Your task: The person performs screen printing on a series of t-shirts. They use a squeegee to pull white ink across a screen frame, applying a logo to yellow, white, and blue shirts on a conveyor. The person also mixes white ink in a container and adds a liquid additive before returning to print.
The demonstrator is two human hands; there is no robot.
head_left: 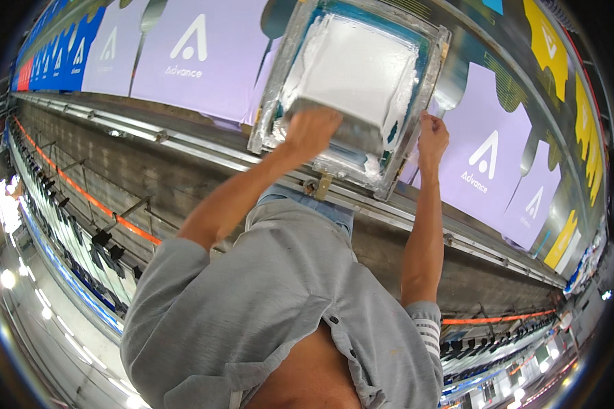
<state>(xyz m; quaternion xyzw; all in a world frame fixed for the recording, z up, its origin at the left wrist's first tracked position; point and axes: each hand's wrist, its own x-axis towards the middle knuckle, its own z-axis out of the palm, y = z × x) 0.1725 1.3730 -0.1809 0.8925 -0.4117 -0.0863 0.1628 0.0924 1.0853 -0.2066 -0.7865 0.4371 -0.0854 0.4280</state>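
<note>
My left hand (pixel 312 128) is closed on a wide grey squeegee (pixel 358 134), held across the lower part of a metal-edged printing screen (pixel 441 48). A thick white layer of ink (pixel 351 58) spreads over the screen, with rough smears along its sides and a teal border showing round it. My right hand (pixel 433 136) is closed at the screen's right outer edge, its fingertips against the frame. Beside the screen lie light purple fabric pieces (pixel 457 157) with white printed emblems, on long metal boards.
Blue pieces (pixel 51 41) lie along the far left, yellow pieces (pixel 547 41) at the far right. A metal rail (pixel 116 123) runs along the table's near edge. Below are an orange rail (pixel 95 202) and rows of dark fittings. My grey-shirted body fills the lower middle.
</note>
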